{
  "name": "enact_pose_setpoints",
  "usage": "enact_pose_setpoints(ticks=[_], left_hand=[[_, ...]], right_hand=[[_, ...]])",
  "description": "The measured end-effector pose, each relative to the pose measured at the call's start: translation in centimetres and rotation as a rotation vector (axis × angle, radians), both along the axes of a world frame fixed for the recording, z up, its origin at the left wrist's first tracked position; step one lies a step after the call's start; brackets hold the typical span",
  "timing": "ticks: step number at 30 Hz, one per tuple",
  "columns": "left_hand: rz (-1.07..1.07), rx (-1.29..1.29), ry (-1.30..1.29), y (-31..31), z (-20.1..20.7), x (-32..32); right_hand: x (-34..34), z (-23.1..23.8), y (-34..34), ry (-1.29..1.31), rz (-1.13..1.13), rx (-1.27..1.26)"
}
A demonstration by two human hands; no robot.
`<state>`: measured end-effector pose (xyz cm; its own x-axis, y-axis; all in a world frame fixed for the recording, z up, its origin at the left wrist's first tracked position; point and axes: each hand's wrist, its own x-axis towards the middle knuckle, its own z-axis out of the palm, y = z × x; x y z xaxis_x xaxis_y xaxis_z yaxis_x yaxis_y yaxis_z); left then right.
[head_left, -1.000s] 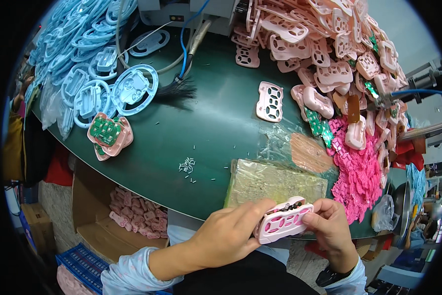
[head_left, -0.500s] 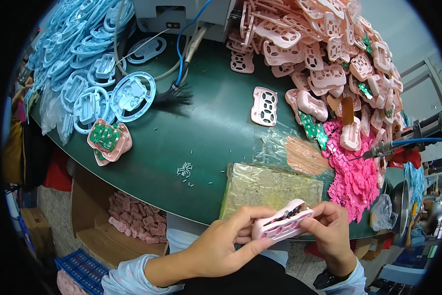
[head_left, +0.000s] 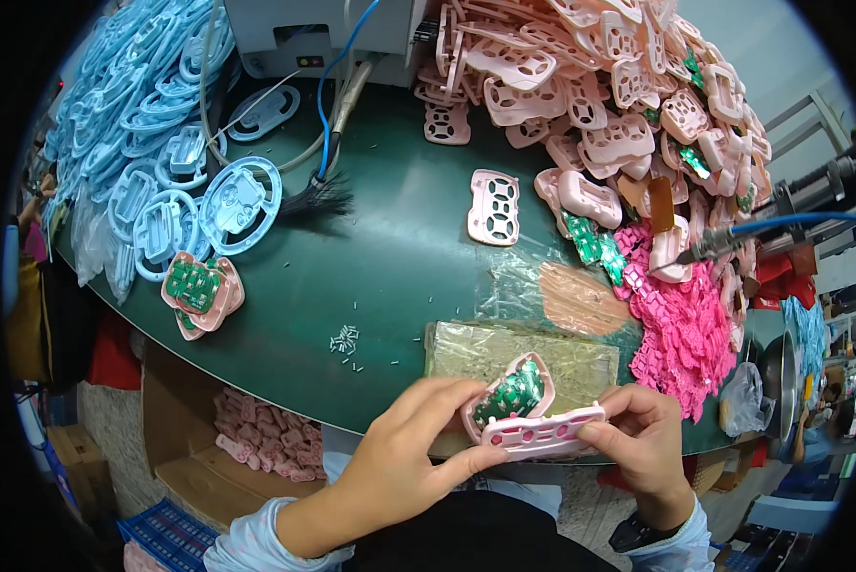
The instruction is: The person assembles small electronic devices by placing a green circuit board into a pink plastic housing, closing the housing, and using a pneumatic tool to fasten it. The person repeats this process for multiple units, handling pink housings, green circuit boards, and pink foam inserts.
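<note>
In front of me a small pink casing is opened into two halves. The back shell (head_left: 473, 412), with a green circuit board (head_left: 512, 395) lying in it, tilts up in the fingers of my left hand (head_left: 411, 446). My right hand (head_left: 643, 440) pinches the right end of the pink front cover (head_left: 542, 434), which has darker pink button pieces in its openings. The cover's left end lies against the shell, close to my left thumb. Both halves are held over the near edge of a yellowish wrapped block (head_left: 580, 367).
Small screws (head_left: 344, 339) lie loose on the green table (head_left: 390, 229). Pink shells (head_left: 619, 143) pile at back right, above bright pink button pieces (head_left: 681, 334). Blue steering-wheel-shaped parts (head_left: 242, 205) heap at left. A screwdriver-like tool (head_left: 709, 246) juts in from the right.
The two casing halves have come apart: the front cover has swung down towards me, and the back shell now shows its green board. Both hands keep their hold; the whole view has shifted slightly.
</note>
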<state>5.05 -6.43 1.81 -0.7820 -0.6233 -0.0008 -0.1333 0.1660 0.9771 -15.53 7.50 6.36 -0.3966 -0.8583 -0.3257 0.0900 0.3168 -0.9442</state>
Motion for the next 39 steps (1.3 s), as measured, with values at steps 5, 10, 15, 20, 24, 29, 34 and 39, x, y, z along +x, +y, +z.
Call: enact_pose_setpoints(ticks=[5, 10, 15, 20, 24, 29, 34, 39], left_hand=[[0.01, -0.186, 0.124, -0.6, 1.1, 0.0], [-0.191, 0.357, 0.247, -1.0, 0.5, 0.3], [-0.219, 0.454, 0.287, -0.9, -0.3, 0.5], [-0.139, 1.157, 0.431, -0.4, 1.3, -0.4], [-0.268, 1.125, 0.361, 0.6, 0.6, -0.4], [-0.197, 1.228, 0.36, 0.8, 0.0, -0.2], [-0.247, 1.162, 0.319, 0.9, 1.1, -0.6], [-0.283, 0.777, 0.181, 1.4, 1.5, 0.1]], right_hand=[[0.0, -0.2, 0.0, -0.039, 0.013, -0.095], [-0.5, -0.5, -0.4, -0.268, 0.081, -0.175], [-1.0, -1.2, -0.4, -0.117, 0.181, -0.31], [0.6, 1.0, -1.3, 1.064, 0.335, -0.65], [2.0, 0.3, -2.4, 1.349, 0.451, -0.7], [1.3, 1.9, -2.7, 1.016, 0.493, -0.544], [0.6, 3.6, -4.6, 1.105, 0.439, -0.5], [1.4, 3.5, -5.6, 1.048, 0.456, -0.4]])
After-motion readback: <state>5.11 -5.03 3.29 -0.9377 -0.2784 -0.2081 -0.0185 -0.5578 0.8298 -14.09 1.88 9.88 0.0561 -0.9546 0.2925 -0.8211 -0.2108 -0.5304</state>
